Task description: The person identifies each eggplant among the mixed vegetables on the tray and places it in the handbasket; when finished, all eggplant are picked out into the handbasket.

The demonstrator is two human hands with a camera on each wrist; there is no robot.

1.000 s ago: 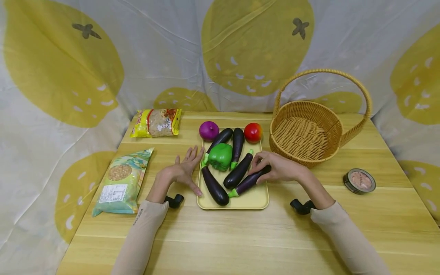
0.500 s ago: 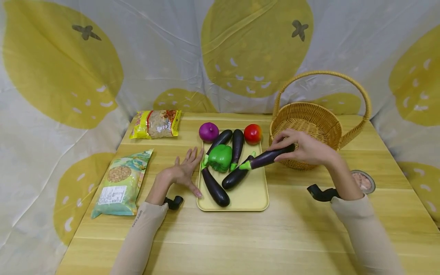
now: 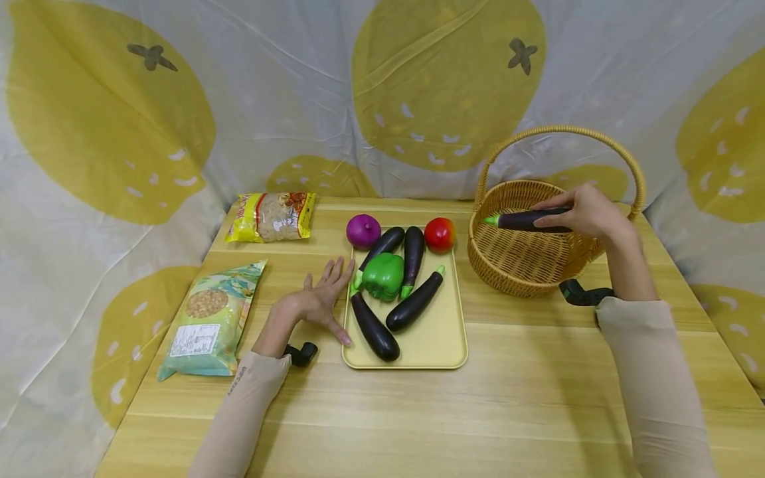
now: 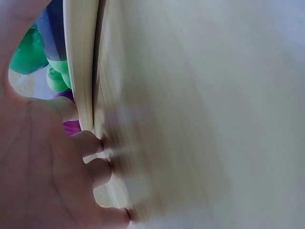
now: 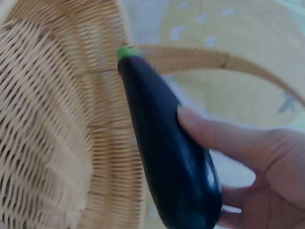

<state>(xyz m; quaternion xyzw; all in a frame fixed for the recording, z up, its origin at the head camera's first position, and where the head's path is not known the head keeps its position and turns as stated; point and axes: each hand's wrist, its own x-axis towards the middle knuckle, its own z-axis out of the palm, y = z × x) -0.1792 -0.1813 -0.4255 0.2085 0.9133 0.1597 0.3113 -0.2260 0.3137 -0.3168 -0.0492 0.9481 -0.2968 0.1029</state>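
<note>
My right hand [image 3: 593, 211] pinches an eggplant [image 3: 527, 221] by its thick end, above the wicker basket [image 3: 520, 286]; its green stem end points left. In the right wrist view the thumb presses along the dark eggplant [image 5: 164, 148]. The left hand [image 3: 317, 301] is spread at the left edge of a pale yellow tray [image 3: 433, 348], fingertips on the table and thumb at the rim. On this tray lie several eggplants [image 3: 374, 326] and a green bell pepper [image 3: 383, 276]. A purple onion [image 3: 363, 231] and a red tomato-like fruit [image 3: 439, 235] sit at its far corners.
At the left of the table lie a green bag [image 3: 215, 322] and a yellow packet [image 3: 275, 216]. The basket's tall handle [image 3: 562, 128] arches over it. Behind the table hangs a lemon-print cloth [image 3: 287, 86].
My right hand has lifted the eggplant off the tray's right side and carried it right and away to above the basket. The left hand has stayed in place.
</note>
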